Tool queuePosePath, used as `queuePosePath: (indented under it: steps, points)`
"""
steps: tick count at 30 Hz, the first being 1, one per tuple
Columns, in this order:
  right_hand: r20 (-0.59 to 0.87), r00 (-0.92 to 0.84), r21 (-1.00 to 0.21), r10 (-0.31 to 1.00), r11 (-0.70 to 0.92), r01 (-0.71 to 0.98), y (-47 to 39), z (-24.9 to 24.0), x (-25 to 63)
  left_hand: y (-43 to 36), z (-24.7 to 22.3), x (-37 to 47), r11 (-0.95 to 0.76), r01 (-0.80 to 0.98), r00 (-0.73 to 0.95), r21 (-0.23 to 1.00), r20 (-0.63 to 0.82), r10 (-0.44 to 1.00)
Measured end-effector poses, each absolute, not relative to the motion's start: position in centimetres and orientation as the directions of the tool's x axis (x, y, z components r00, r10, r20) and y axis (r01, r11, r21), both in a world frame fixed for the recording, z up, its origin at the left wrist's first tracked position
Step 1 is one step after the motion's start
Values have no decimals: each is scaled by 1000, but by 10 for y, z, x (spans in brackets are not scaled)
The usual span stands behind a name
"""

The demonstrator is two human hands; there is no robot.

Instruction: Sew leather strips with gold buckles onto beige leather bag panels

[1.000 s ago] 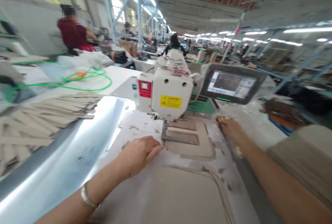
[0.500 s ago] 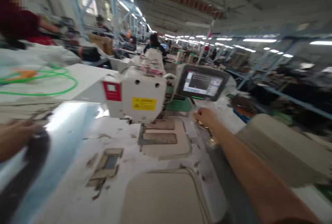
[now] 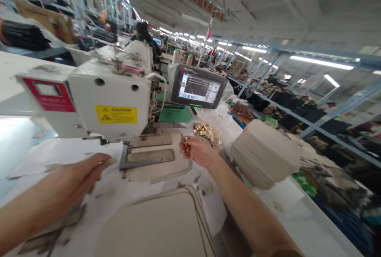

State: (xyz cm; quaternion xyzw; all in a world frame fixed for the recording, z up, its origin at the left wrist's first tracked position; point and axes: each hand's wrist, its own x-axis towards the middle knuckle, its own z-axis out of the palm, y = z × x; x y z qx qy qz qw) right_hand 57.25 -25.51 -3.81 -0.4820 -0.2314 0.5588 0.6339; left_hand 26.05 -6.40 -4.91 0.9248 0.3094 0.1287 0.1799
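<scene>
My right hand [image 3: 196,151] is closed, its fingertips pinching a small gold-coloured metal piece [image 3: 185,145] just right of the clamp. Behind it lies a pile of gold-coloured metal pieces [image 3: 208,132] on clear plastic. My left hand [image 3: 79,179] reaches in over the white table, fingers stretched out and nothing visible in them, left of the metal clamp frame [image 3: 127,165]. Under that frame a beige rounded panel [image 3: 154,173] lies flat below the head of the white sewing machine [image 3: 110,90]. Closer to me rests a stack of beige panels [image 3: 157,225].
A control screen [image 3: 196,89] stands right of the machine head. A tall stack of beige panels [image 3: 264,153] is on the right. Thin template pieces [image 3: 50,233] lie under my left forearm. Farther off, a person [image 3: 144,36] sits among other machines.
My view has swung right and closer. The left hand has come from the dark strip at far left to beside the clamp. My right hand has drawn back from the metal pieces with one.
</scene>
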Motion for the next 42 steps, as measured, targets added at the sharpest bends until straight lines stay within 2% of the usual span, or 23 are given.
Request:
queuePosePath:
  steps: [3,5,7,12,15,17,20,24,26,28,31,35,37,39,40,42]
  points:
    - [-182,310,-934,933,-65,-352,-251,-49,552,-106,-38,292,-739,509,838,441,-56,543]
    - [-128,357,-963,925,-29,-270,-248,-53,541,-127,-29,315,-770,497,850,400,-48,524]
    - [-61,381,-979,923,19,-203,-246,-55,532,-141,-21,332,-798,521,842,304,-29,538]
    - [27,338,-995,941,56,-77,-243,-59,520,-153,-17,347,-830,546,834,110,27,552]
    - [90,362,-996,928,85,28,-241,-65,517,-156,-21,352,-841,538,840,57,49,540]
    - [108,380,-994,919,95,54,-240,-67,516,-158,-24,354,-844,533,843,68,43,536]
    - [-17,361,-998,932,9,-69,-242,-65,515,-160,-24,354,-836,539,839,102,21,544]
    - [-245,252,-904,936,-127,-407,-247,-54,516,-160,-20,351,-821,553,828,143,18,560]
    - [-281,233,-841,931,-122,-527,-248,-52,516,-157,-20,349,-809,565,817,161,25,576]
    - [-231,321,-860,919,-38,-509,-246,-54,515,-155,-22,347,-802,569,809,181,48,585]
    - [-14,474,-963,880,115,-242,-242,-61,512,-155,-24,346,-815,544,817,199,99,569]
    - [213,469,-975,857,157,156,-243,-64,505,-163,-23,349,-821,553,825,146,44,563]
    - [363,405,-882,839,169,440,-247,-62,501,-166,-22,352,-810,570,818,139,-9,575]
    - [493,282,-710,823,193,678,-251,-59,499,-166,-22,353,-807,569,820,158,-41,570]
    - [526,227,-635,820,200,746,-252,-59,499,-166,-23,354,-812,558,828,172,-49,559]
    - [534,180,-561,826,187,806,-254,-60,500,-164,-26,353,-829,520,851,204,-40,524]
